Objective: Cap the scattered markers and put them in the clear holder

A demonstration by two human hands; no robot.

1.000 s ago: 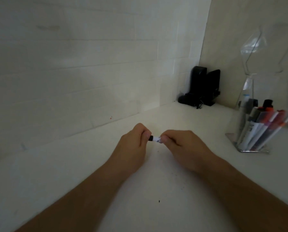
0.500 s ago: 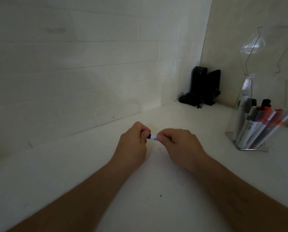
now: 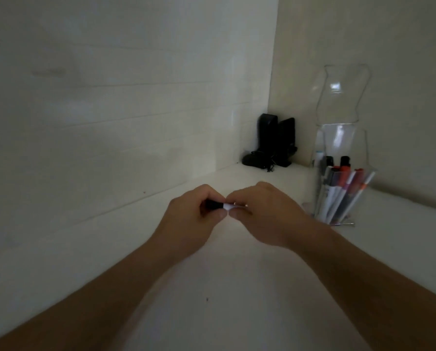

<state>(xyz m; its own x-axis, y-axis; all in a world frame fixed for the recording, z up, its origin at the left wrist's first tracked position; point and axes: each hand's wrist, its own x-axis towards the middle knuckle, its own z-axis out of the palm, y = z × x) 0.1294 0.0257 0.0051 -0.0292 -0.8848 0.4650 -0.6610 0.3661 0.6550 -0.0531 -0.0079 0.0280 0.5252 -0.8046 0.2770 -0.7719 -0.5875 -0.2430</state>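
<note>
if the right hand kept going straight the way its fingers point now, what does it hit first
The right hand points left along the marker, so it would meet the left hand gripping the black cap end; they already almost touch.

Dim light. White panelled wall (image 3: pixel 110 110) meets plain beige wall (image 3: pixel 402 46) above white counter (image 3: pixel 224 312); black stand-like object (image 3: pixel 275 140) in corner.

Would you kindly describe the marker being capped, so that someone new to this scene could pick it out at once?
Start at the white counter that runs into the wall corner. Above its middle the left hand and right hand meet, and the marker runs between them. Unlike the markers standing in the clear holder, it lies level, showing a black cap and white barrel.
</note>
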